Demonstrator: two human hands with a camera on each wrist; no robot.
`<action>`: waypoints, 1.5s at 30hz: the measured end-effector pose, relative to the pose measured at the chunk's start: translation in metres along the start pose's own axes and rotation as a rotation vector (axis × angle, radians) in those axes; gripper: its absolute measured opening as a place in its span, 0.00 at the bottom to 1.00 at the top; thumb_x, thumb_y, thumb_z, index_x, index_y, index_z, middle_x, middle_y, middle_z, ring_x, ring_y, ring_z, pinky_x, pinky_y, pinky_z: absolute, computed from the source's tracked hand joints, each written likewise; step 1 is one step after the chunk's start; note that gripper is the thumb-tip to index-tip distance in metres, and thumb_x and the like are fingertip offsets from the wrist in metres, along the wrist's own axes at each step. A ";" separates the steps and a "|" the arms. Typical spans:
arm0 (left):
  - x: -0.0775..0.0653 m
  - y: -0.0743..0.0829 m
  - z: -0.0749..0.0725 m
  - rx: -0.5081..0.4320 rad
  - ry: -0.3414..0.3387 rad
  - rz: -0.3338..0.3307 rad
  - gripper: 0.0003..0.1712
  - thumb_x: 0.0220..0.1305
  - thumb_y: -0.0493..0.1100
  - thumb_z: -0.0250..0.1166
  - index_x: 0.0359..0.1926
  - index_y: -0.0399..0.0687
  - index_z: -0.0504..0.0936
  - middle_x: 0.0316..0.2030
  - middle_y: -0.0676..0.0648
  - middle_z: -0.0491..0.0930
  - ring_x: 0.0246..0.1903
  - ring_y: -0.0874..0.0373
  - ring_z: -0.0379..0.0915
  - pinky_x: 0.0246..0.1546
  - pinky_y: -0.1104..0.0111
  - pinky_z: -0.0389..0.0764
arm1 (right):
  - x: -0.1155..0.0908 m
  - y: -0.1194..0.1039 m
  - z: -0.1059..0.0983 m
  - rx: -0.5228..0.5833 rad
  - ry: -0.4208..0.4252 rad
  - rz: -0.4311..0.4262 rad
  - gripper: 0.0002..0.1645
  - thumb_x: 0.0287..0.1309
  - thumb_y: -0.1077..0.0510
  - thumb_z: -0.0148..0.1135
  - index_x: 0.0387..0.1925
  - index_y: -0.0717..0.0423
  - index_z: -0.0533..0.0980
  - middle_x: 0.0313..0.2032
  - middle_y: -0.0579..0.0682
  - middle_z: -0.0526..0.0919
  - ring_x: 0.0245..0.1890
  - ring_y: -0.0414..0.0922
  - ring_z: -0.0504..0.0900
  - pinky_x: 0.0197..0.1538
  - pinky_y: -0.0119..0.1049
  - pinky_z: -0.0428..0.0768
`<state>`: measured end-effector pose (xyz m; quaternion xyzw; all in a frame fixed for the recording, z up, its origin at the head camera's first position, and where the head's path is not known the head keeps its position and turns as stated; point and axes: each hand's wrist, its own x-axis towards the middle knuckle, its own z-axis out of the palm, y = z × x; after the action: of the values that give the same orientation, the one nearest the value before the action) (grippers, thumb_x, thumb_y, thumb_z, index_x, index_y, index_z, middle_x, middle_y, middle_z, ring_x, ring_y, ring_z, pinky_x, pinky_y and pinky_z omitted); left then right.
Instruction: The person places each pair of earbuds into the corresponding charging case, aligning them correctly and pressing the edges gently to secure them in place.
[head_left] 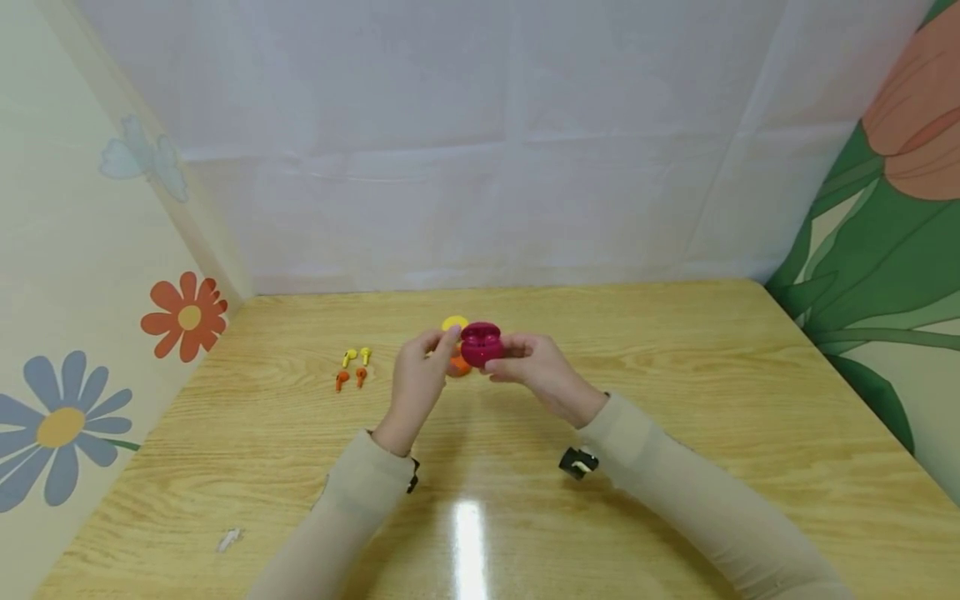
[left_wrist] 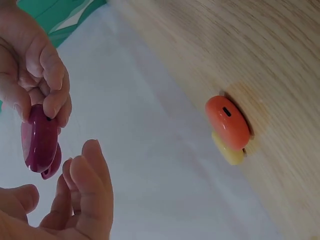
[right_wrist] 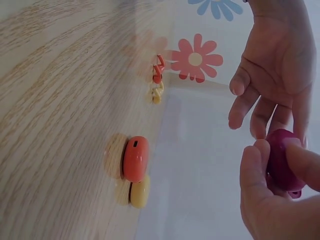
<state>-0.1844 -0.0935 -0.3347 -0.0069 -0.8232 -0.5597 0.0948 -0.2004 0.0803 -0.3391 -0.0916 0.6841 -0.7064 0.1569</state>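
Note:
A glossy magenta earbud charging case (head_left: 481, 350) is held above the table with its lid up. My right hand (head_left: 543, 371) grips its side between thumb and fingers; the right wrist view shows the same magenta case (right_wrist: 283, 162) in that grip. Close to the other side of the case is my left hand (head_left: 422, 375), fingers loosely bent. In the left wrist view a gap shows between my left hand (left_wrist: 82, 200) and the case (left_wrist: 40, 142). Behind the hands, an orange case (right_wrist: 136, 159) and a yellow case (right_wrist: 140, 191) rest on the table.
Two yellow earbuds (head_left: 357, 357) and two orange earbuds (head_left: 351, 379) lie on the table left of the hands. A small pale scrap (head_left: 228, 539) is near the front left. A white sheet (head_left: 487, 150) hangs behind the wooden table (head_left: 675, 350).

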 end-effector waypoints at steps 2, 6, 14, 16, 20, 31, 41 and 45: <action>0.001 -0.001 0.001 -0.039 -0.014 -0.020 0.23 0.72 0.52 0.56 0.39 0.34 0.84 0.36 0.38 0.83 0.30 0.42 0.82 0.21 0.70 0.76 | -0.001 0.000 0.000 -0.003 0.001 0.005 0.17 0.60 0.74 0.59 0.51 0.77 0.72 0.49 0.66 0.80 0.41 0.46 0.84 0.48 0.39 0.81; 0.002 -0.002 0.003 -0.120 -0.035 -0.079 0.24 0.73 0.53 0.56 0.40 0.34 0.83 0.37 0.39 0.84 0.27 0.51 0.82 0.21 0.71 0.76 | -0.002 0.000 -0.001 -0.014 -0.009 0.003 0.18 0.60 0.73 0.59 0.52 0.77 0.72 0.48 0.65 0.80 0.41 0.47 0.84 0.49 0.39 0.81; 0.006 -0.001 0.007 -0.223 -0.058 -0.185 0.24 0.73 0.51 0.56 0.43 0.31 0.83 0.34 0.41 0.84 0.22 0.62 0.79 0.20 0.72 0.75 | -0.002 0.003 -0.003 -0.025 -0.024 -0.014 0.17 0.61 0.73 0.59 0.52 0.77 0.72 0.46 0.64 0.81 0.41 0.46 0.84 0.49 0.40 0.81; 0.007 -0.002 0.008 -0.235 -0.067 -0.198 0.24 0.73 0.52 0.56 0.43 0.31 0.83 0.33 0.43 0.84 0.22 0.63 0.79 0.21 0.72 0.75 | -0.003 0.002 -0.003 -0.028 -0.023 -0.013 0.18 0.61 0.73 0.58 0.52 0.77 0.72 0.47 0.64 0.81 0.41 0.46 0.84 0.49 0.40 0.81; 0.008 -0.002 0.009 -0.259 -0.077 -0.218 0.25 0.72 0.52 0.57 0.42 0.31 0.83 0.32 0.45 0.84 0.23 0.61 0.79 0.22 0.72 0.76 | -0.004 0.002 -0.004 -0.029 -0.030 -0.015 0.17 0.61 0.73 0.59 0.52 0.77 0.72 0.47 0.64 0.81 0.41 0.46 0.84 0.49 0.41 0.81; 0.008 0.001 0.009 -0.284 -0.084 -0.250 0.23 0.72 0.50 0.58 0.43 0.29 0.82 0.30 0.48 0.84 0.32 0.50 0.82 0.23 0.73 0.76 | -0.002 0.003 -0.005 -0.033 -0.030 -0.015 0.17 0.62 0.72 0.59 0.52 0.77 0.72 0.47 0.63 0.81 0.42 0.46 0.84 0.50 0.41 0.80; 0.006 0.001 0.007 -0.263 -0.124 -0.225 0.23 0.73 0.50 0.57 0.45 0.30 0.82 0.33 0.46 0.83 0.32 0.54 0.80 0.26 0.72 0.76 | -0.004 0.001 -0.005 -0.025 -0.028 -0.015 0.16 0.61 0.71 0.60 0.50 0.77 0.73 0.43 0.58 0.83 0.40 0.46 0.84 0.49 0.42 0.81; 0.006 -0.002 0.007 -0.254 -0.160 -0.205 0.24 0.73 0.51 0.56 0.46 0.30 0.81 0.34 0.44 0.83 0.35 0.53 0.79 0.29 0.70 0.77 | -0.005 0.001 -0.006 -0.031 -0.023 -0.016 0.15 0.61 0.71 0.60 0.49 0.77 0.73 0.42 0.58 0.83 0.40 0.46 0.84 0.49 0.42 0.81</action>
<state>-0.1914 -0.0885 -0.3378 0.0207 -0.7470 -0.6638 -0.0304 -0.1978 0.0873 -0.3396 -0.1077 0.6922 -0.6960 0.1576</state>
